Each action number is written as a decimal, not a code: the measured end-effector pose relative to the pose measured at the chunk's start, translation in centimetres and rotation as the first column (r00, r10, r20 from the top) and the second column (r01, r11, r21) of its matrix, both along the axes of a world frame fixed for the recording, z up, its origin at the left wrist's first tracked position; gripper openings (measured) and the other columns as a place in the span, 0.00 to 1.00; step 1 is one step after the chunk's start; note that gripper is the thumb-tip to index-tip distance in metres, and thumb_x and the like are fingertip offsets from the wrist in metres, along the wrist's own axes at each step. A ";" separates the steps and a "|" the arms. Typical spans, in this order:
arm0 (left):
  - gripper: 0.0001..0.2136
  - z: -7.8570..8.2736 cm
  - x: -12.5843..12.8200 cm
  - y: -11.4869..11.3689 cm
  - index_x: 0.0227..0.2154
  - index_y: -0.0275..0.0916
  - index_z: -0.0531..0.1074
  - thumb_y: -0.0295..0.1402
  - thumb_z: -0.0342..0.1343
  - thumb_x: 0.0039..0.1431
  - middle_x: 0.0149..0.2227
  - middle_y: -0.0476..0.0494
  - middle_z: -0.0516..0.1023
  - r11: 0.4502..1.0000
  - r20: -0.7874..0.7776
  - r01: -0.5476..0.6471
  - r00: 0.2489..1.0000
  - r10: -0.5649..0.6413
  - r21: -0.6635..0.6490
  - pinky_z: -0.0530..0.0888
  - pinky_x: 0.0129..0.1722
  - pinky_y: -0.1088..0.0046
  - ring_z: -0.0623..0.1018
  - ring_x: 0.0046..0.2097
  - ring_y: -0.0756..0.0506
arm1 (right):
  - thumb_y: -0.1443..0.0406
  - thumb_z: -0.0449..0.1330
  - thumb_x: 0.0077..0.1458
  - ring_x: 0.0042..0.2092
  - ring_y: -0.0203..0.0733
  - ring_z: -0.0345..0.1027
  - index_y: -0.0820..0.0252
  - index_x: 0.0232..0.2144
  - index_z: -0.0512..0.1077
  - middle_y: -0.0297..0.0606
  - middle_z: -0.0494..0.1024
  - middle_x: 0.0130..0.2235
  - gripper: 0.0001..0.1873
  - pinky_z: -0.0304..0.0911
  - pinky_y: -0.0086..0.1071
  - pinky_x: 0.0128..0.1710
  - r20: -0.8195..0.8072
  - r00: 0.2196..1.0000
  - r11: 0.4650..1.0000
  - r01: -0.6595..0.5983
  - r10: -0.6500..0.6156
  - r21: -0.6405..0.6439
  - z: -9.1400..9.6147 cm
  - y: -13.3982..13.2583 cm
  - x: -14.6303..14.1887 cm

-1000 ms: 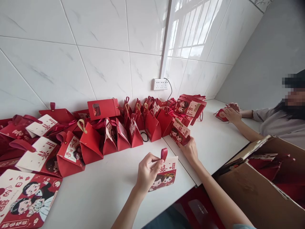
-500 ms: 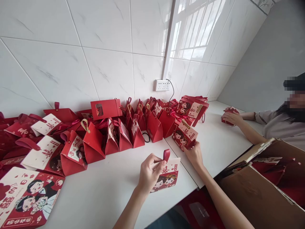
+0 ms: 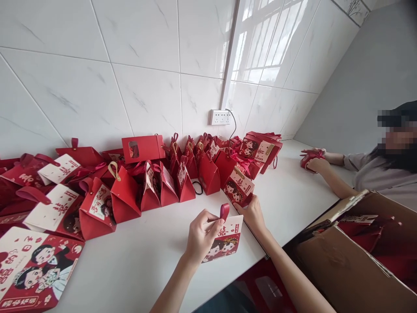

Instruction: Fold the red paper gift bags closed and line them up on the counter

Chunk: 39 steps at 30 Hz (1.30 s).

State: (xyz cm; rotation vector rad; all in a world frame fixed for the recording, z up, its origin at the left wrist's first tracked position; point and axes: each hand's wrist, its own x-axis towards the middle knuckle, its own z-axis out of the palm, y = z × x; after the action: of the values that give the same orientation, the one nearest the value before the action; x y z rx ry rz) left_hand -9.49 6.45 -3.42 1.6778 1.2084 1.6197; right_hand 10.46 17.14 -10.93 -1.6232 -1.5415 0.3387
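Observation:
My left hand [image 3: 200, 237] is closed on a flat, unfolded red-and-white gift bag [image 3: 226, 241] with a cartoon couple printed on it and a red loop handle at its top. It rests on the white counter [image 3: 137, 265] near the front edge. My right hand [image 3: 250, 212] is curled against the lower side of a folded red gift box [image 3: 237, 188] with the same couple print, at the right end of the row of boxes.
Several folded red gift boxes [image 3: 163, 182] stand in a row along the tiled wall, with flat ones [image 3: 35, 269] piled at the left. An open cardboard carton [image 3: 355, 256] stands at the right. Another person's hands [image 3: 314, 161] hold a red box on the far counter.
My right hand has slid the folded box a little left along the counter towards the row. My left hand has stayed put on the flat bag. The other person's hands shifted on their box.

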 end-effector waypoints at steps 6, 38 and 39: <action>0.11 -0.1 0.0 0.0 0.23 0.38 0.68 0.35 0.56 0.58 0.22 0.51 0.69 1.000 0.012 0.004 1.000 -0.004 0.000 0.68 0.24 0.81 0.71 0.24 0.53 | 0.44 0.64 0.37 0.45 0.59 0.70 0.60 0.40 0.62 0.52 0.74 0.41 0.35 0.68 0.48 0.42 0.018 1.000 0.998 -0.022 0.021 0.051 1.0 -0.6 1.1; 0.18 -0.8 0.9 -0.4 0.23 0.38 0.68 0.49 0.54 0.57 0.25 0.47 0.70 0.987 0.182 0.123 0.978 -0.102 -0.106 0.73 0.25 0.76 0.73 0.26 0.50 | 0.43 0.57 0.48 0.54 0.60 0.65 0.63 0.48 0.64 0.56 0.71 0.50 0.35 0.60 0.53 0.53 -0.009 0.931 0.920 -0.359 0.365 0.156 8.0 1.3 -7.9; 0.18 -0.9 1.0 -0.4 0.23 0.38 0.68 0.48 0.55 0.57 0.26 0.46 0.70 0.988 0.180 0.113 0.979 -0.093 -0.104 0.73 0.26 0.76 0.73 0.27 0.49 | 0.42 0.55 0.49 0.50 0.58 0.68 0.61 0.46 0.66 0.54 0.73 0.48 0.33 0.64 0.52 0.50 -0.044 0.922 0.917 -0.376 0.385 0.130 8.1 0.0 -6.8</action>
State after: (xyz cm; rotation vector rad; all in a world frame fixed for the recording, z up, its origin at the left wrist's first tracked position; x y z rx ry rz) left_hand -8.50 6.03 -4.29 1.4700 1.0872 1.5681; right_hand 3.70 17.18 -2.87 -1.2008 -1.7883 0.4962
